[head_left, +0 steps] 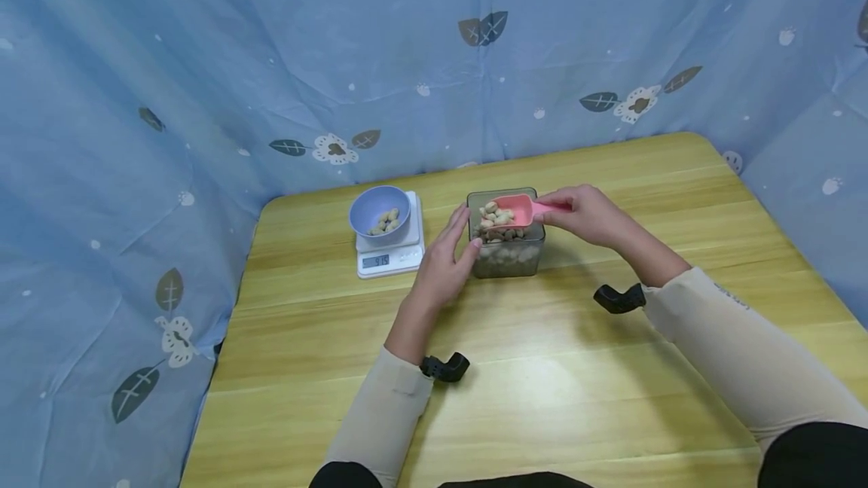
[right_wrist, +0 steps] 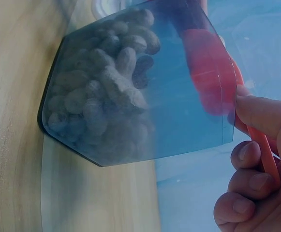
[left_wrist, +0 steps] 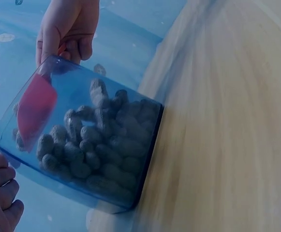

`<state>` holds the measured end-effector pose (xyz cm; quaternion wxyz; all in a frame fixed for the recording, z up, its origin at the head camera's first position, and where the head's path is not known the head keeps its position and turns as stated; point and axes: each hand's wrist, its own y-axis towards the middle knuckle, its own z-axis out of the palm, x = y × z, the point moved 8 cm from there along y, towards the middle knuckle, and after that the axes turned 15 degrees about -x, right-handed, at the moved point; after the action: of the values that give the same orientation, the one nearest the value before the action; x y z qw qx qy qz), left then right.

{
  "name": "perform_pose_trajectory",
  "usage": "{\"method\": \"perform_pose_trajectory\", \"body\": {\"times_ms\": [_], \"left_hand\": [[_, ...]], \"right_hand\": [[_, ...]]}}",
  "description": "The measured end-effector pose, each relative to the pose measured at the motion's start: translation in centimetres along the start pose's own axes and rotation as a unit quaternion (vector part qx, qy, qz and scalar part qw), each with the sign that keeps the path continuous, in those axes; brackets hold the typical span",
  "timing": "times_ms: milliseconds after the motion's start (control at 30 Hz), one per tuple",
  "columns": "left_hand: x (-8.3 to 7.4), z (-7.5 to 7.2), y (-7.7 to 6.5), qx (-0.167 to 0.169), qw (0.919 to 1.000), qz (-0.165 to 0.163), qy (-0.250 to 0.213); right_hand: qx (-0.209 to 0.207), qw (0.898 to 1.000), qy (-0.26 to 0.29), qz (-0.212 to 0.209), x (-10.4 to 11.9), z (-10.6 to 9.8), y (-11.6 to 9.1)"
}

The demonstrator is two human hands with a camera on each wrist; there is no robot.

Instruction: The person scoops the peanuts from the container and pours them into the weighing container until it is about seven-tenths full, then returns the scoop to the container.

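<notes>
A see-through grey box [head_left: 505,258] stands on the table, partly filled with peanuts in the shell [left_wrist: 106,154]. My right hand [head_left: 586,217] pinches the handle of a pink scoop [head_left: 522,209], thumb on top and fingers curled beneath. The scoop is within the box's mouth, above the heap, and several peanuts [head_left: 495,215] lie in it. At the box's left side, my left hand [head_left: 444,258] rests with straight fingers along the wall and its thumb by the front corner. The right wrist view shows the scoop's bowl [right_wrist: 208,72] through the box wall.
Left of the box, a white kitchen scale [head_left: 407,257] with a lit display carries a blue-purple bowl [head_left: 366,209] holding several peanuts. A patterned blue curtain [head_left: 420,59] hangs behind the wooden table [head_left: 542,382] and along its sides.
</notes>
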<state>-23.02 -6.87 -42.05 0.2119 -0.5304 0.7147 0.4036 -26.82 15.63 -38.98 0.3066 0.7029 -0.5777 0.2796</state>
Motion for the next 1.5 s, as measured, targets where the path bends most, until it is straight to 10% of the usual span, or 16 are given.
{"method": "perform_pose_trajectory", "body": {"times_ms": [400,700,1500], "left_hand": [[3.9,-5.9,0.3,-0.077,0.9950,0.000,0.064],[10.5,-11.9,-0.6,-0.156,0.9745,-0.102,0.125],[12.4,-12.4,0.0,-0.147,0.9710,-0.135,0.132]], "right_hand": [[0.003,1.000,-0.008,-0.003,0.1,-0.1,-0.4],[0.008,1.000,-0.005,-0.006,0.5,0.1,-0.4],[-0.017,1.000,-0.008,0.006,4.0,-1.9,1.5]]}}
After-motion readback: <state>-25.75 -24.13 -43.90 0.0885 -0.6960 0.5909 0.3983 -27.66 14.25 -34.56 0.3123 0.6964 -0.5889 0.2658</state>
